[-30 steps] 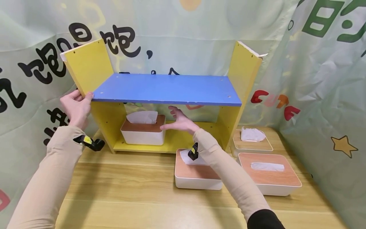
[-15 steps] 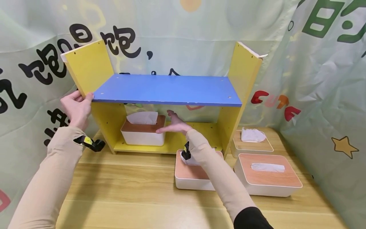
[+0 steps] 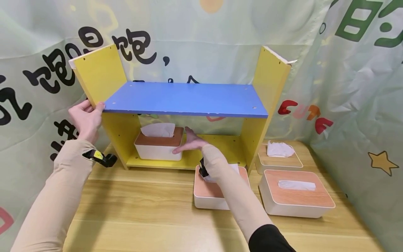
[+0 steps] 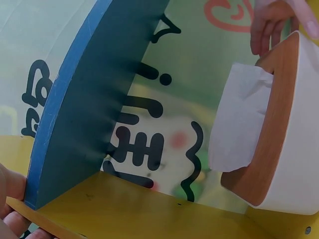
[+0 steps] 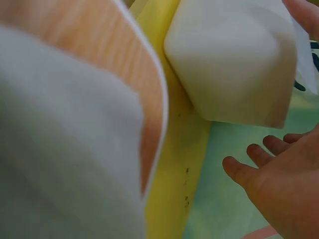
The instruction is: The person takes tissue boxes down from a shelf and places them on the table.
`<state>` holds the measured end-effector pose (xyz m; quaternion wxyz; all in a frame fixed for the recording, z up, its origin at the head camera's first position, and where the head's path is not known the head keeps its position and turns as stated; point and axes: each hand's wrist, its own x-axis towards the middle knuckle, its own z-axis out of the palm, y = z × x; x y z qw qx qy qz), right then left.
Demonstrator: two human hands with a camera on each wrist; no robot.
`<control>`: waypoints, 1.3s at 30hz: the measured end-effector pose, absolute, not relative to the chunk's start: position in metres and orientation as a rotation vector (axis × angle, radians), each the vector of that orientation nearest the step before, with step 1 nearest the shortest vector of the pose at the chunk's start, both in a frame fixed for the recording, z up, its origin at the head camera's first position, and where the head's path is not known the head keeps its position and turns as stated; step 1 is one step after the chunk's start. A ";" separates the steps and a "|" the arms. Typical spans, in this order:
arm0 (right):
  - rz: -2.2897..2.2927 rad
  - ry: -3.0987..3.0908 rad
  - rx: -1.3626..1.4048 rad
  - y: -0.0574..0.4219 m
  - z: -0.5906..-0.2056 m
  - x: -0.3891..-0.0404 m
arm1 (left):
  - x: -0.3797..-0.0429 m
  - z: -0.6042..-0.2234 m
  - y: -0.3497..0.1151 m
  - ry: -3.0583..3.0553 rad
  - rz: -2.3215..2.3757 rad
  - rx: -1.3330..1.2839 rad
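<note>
My left hand [image 3: 85,119] grips the front edge of the left side panel [image 3: 100,77] of a yellow-and-blue shelf unit, its thumb at the corner of the blue board [image 3: 185,98]. On the yellow lower shelf stands a white tissue box [image 3: 158,152] with a wood-coloured lid and a tissue sticking out. My right hand [image 3: 192,141] is at the right end of that box, thumb toward its front and fingers reaching behind. In the right wrist view, the fingers [image 5: 259,154] are spread and a gap shows between them and the box's white wall [image 5: 234,64].
Under my right forearm, another tissue box [image 3: 207,190] sits on the wooden table [image 3: 141,210] before the shelf. Two more stand at the right: a larger box [image 3: 296,199] in front and a lighter-lidded box [image 3: 278,161] behind. A printed curtain [image 3: 204,42] hangs behind.
My right hand has moved left and slightly down to the right end of the tissue box on the shelf. My left hand keeps its grip on the panel.
</note>
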<state>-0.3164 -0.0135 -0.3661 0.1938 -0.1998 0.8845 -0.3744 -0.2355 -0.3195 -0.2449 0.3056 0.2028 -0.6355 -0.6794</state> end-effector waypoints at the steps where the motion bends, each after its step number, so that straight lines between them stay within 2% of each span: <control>1: -1.041 2.482 -0.558 -0.014 -0.367 -0.317 | -0.235 -0.245 -0.319 -1.682 -1.798 0.535; 11: -0.996 2.504 -0.583 -0.018 -0.377 -0.323 | -0.234 -0.245 -0.318 -1.700 -1.775 0.546; 19: -0.877 2.426 -0.513 -0.017 -0.372 -0.326 | -0.235 -0.244 -0.319 -1.713 -1.759 0.556; 25: -0.801 2.444 -0.562 -0.016 -0.370 -0.328 | -0.236 -0.244 -0.317 -1.741 -1.734 0.567; 39: -1.069 2.347 -0.589 -0.029 -0.386 -0.339 | -0.237 -0.245 -0.317 -1.735 -1.728 0.545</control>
